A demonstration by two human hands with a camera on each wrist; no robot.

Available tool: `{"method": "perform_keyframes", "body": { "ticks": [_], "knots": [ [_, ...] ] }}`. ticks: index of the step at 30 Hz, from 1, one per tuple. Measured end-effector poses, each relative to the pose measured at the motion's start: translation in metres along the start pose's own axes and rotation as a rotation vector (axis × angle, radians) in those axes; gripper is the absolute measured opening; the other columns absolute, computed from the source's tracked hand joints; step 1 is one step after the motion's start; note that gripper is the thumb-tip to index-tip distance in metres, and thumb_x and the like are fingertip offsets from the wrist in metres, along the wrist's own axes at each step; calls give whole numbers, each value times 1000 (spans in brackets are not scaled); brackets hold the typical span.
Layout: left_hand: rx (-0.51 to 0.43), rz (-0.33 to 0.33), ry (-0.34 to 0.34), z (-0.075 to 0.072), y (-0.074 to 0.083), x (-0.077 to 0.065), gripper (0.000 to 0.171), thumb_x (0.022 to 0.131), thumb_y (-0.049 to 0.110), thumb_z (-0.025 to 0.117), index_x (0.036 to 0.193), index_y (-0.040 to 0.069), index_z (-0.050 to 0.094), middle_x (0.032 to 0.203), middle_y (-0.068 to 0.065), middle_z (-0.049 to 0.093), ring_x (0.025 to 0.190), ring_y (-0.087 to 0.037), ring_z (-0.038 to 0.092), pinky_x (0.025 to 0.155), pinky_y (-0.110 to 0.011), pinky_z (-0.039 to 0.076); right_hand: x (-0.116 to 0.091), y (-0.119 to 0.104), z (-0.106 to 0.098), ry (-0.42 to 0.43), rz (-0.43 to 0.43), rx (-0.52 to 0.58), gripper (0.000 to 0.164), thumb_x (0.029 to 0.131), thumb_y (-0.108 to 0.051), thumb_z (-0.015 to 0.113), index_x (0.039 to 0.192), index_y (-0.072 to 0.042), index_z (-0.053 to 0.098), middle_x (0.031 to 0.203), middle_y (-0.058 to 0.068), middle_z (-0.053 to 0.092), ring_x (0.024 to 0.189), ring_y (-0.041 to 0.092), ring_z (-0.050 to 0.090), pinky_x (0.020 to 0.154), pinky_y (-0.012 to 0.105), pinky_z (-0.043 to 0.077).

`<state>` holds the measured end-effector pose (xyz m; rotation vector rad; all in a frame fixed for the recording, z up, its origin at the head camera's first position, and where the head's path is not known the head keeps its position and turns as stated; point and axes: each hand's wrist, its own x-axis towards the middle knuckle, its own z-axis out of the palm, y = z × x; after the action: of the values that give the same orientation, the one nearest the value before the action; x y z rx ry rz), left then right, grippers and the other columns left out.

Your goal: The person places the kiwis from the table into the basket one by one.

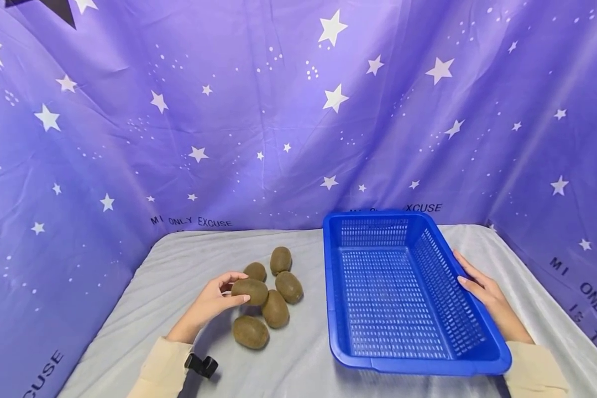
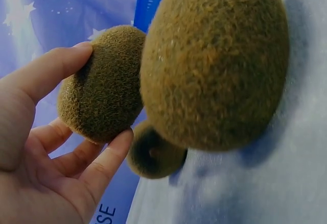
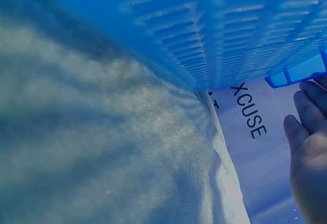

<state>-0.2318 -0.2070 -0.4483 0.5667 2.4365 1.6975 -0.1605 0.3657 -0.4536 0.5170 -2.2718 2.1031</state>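
My left hand point(image 1: 211, 298) pinches a brown fuzzy kiwifruit point(image 1: 250, 291) between thumb and fingers, above the other kiwifruit. In the left wrist view the same kiwifruit point(image 2: 104, 83) sits in the fingertips, with a nearer kiwifruit point(image 2: 217, 63) looming large beside it. Several more, including one kiwifruit point(image 1: 251, 332) at the front, lie on the grey cloth. To the right stands a blue perforated plastic basket point(image 1: 418, 366) with nothing in it. My right hand point(image 1: 492, 301) rests at the basket's right rim, and its fingers point(image 3: 309, 109) look fairly straight in the right wrist view.
Grey cloth point(image 1: 179, 260) covers the table. A purple star-printed curtain point(image 1: 278, 110) hangs behind and along both sides. A small black device point(image 1: 201, 365) is at the left wrist.
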Motion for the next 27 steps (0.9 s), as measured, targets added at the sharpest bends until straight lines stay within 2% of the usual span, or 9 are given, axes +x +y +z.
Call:
{"method": "perform_keyframes", "body": {
  "ticks": [3, 9, 17, 27],
  "knots": [
    [-10, -13, 9, 2, 2, 2, 42, 79, 8, 74, 118, 1, 58, 108, -12, 62, 89, -18, 58, 72, -27, 51, 1, -1, 1, -2, 9, 11, 54, 103, -8, 27, 152, -15, 7, 144, -20, 33, 112, 5, 55, 78, 31, 54],
    [-8, 11, -19, 9, 11, 6, 43, 80, 10, 73, 119, 0, 57, 110, -17, 61, 90, -20, 57, 72, -26, 50, -1, -2, 0, -22, 21, 74, 54, 103, -8, 25, 152, -17, 5, 140, -19, 40, 107, 12, 60, 74, 39, 55],
    [-46, 25, -10, 19, 22, 13, 42, 79, 6, 72, 118, -2, 57, 108, -17, 62, 88, -18, 58, 73, -26, 50, -4, -1, -2, -52, 31, 130, 54, 103, -7, 23, 152, -19, 3, 139, -18, 42, 104, 16, 62, 72, 46, 55],
    [-83, 39, -4, 33, 33, 25, 41, 80, 5, 72, 117, -3, 58, 103, -13, 62, 83, -15, 59, 72, -23, 49, -1, 0, -2, -43, 14, 116, 54, 103, -7, 25, 152, -18, 4, 140, -18, 41, 105, 13, 60, 73, 43, 55]
  ]
}}
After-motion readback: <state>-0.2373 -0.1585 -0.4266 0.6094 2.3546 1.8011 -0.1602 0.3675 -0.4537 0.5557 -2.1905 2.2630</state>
